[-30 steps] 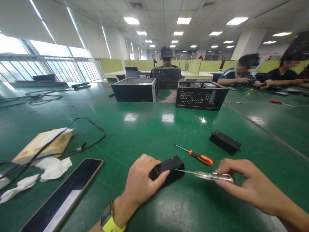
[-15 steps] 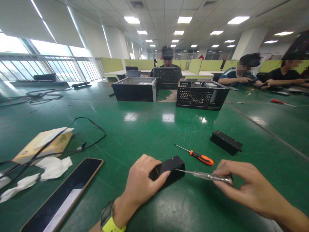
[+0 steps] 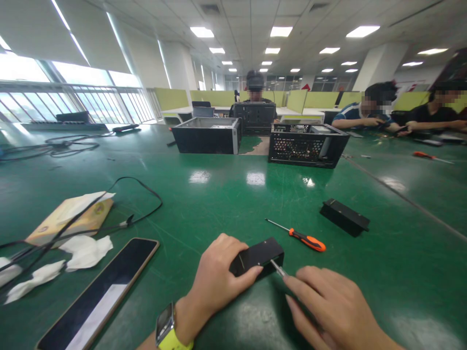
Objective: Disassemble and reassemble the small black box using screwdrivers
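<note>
- Pressure from the left hand (image 3: pixel 215 282) pins the small black box (image 3: pixel 257 255) to the green table (image 3: pixel 233 204). The fingers wrap over its left end and the thumb lies along its near side, a clamp that seems meant to stop it sliding or turning.
- The box lies near the camera, about the middle of the scene, angled so that its right end face meets the tool.
- The right hand (image 3: pixel 328 306) is curled closed over a slim screwdriver (image 3: pixel 278 267). The handle is hidden beneath the fingers, and only a short piece of bright shaft shows, its tip against the box's right end. The hand sits close to the box, probably for a short, firm push.
- An orange-handled screwdriver (image 3: pixel 304 239) lies loose just beyond the box, within easy reach of the right hand, likely as a second tool.
- A black bracket (image 3: pixel 345 217) rests farther right, apart from the work.
- To the left, a phone (image 3: pixel 98 291) lies face up near the table edge. Crumpled tissues (image 3: pixel 85 245), a tissue packet (image 3: pixel 69 218) and a black cable (image 3: pixel 140 192) lie beyond it, all away from the hands.
- Two open computer cases (image 3: pixel 207 135) stand at the far side of the table.
- Other people (image 3: pixel 368 116) work at the far right, their hands well apart from these two.
- A yellow-strapped watch (image 3: pixel 166 326) sits on the left wrist.
</note>
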Demonstrator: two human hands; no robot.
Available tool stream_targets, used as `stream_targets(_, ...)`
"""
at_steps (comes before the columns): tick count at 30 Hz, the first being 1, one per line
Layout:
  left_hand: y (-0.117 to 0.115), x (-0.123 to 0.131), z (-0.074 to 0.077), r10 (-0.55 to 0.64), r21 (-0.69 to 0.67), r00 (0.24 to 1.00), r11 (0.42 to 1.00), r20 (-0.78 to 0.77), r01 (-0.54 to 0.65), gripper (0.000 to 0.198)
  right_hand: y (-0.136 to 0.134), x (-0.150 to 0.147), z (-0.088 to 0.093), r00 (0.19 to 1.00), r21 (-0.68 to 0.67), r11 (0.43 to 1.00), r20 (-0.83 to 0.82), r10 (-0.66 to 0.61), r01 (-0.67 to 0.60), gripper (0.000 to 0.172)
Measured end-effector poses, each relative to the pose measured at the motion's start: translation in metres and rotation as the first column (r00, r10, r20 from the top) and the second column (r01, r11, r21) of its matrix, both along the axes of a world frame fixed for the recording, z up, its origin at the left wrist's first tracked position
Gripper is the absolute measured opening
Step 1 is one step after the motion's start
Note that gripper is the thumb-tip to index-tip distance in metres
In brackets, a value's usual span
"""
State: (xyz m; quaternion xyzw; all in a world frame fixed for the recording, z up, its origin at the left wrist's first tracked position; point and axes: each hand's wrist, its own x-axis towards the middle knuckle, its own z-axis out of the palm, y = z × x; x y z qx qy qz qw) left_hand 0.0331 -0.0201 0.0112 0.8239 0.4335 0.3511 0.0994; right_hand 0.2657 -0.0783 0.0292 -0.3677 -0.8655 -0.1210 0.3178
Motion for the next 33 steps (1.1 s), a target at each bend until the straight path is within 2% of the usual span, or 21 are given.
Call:
stream_targets(2, 0.000, 0.000, -0.001, 0.000, -0.030, 1.000, 1.000, -0.007, 0.000, 0.024, -0.002, -0.004, -0.010, 0.999, 0.003, 0.999, 0.018, -0.038, 0.038, 0.020)
stream_targets(5, -0.002, 0.001, -0.001, -0.020, -0.036, 1.000, 0.999, -0.008, 0.020, 0.027, -0.002, -0.014, -0.032, 0.986, -0.042, 0.996, 0.146, -0.075, 0.082, 0.023)
stream_targets(8, -0.003, 0.000, -0.001, -0.031, 0.005, 1.000, 1.000, -0.005, 0.031, 0.029, -0.001, -0.019, -0.042, 0.957, -0.201, 0.977, 0.290, -0.010, 0.071, 0.019)
stream_targets(10, -0.003, -0.001, 0.000, -0.035, 0.022, 0.999, 0.999, -0.006, 0.035, 0.028, 0.000, -0.012, -0.033, 0.955, -0.390, 0.921, 0.284, 0.089, 0.030, 0.016)
stream_targets(12, -0.002, -0.001, 0.001, -0.043, 0.023, 0.999, 0.999, -0.007, 0.043, 0.028, 0.001, 0.002, -0.014, 0.967, -0.579, 0.815, 0.189, 0.171, -0.031, 0.014)
stream_targets(14, -0.001, -0.001, 0.001, -0.051, 0.014, 0.999, 0.999, -0.012, 0.051, 0.027, 0.001, 0.018, 0.008, 0.979, -0.711, 0.695, 0.052, 0.199, -0.104, 0.008)
stream_targets(17, -0.001, -0.001, 0.001, -0.063, -0.019, 0.998, 0.998, -0.031, 0.062, 0.028, 0.001, 0.036, 0.027, 0.977, -0.797, 0.572, -0.101, 0.189, -0.193, 0.008)
stream_targets(19, -0.001, -0.001, 0.001, -0.070, -0.037, 0.997, 0.997, -0.045, 0.068, 0.029, 0.000, 0.042, 0.030, 0.977, -0.814, 0.543, -0.135, 0.164, -0.204, 0.008)
stream_targets(24, -0.002, -0.002, 0.000, -0.075, -0.047, 0.995, 0.996, -0.065, 0.072, 0.035, -0.001, 0.047, 0.022, 0.991, -0.826, 0.549, -0.079, 0.108, -0.125, 0.034)
stream_targets(26, -0.002, -0.003, 0.000, -0.078, -0.051, 0.994, 0.996, -0.071, 0.074, 0.037, 0.003, 0.048, 0.016, 0.995, -0.812, 0.579, -0.029, 0.093, -0.078, 0.036)
stream_targets(30, -0.004, -0.003, 0.000, -0.064, -0.057, 0.995, 0.997, -0.080, 0.059, 0.039, 0.017, 0.041, 0.000, 0.997, -0.659, 0.749, 0.020, -0.069, 0.064, 0.022)
stream_targets(32, -0.004, -0.003, -0.001, -0.059, -0.066, 0.995, 0.996, -0.079, 0.053, 0.037, 0.029, 0.032, -0.004, 0.991, -0.559, 0.824, -0.025, -0.132, 0.096, 0.026)
stream_targets(33, -0.004, -0.002, -0.001, -0.059, -0.072, 0.995, 0.996, -0.075, 0.053, 0.035, 0.035, 0.027, -0.003, 0.990, -0.523, 0.847, -0.045, -0.133, 0.090, 0.033)
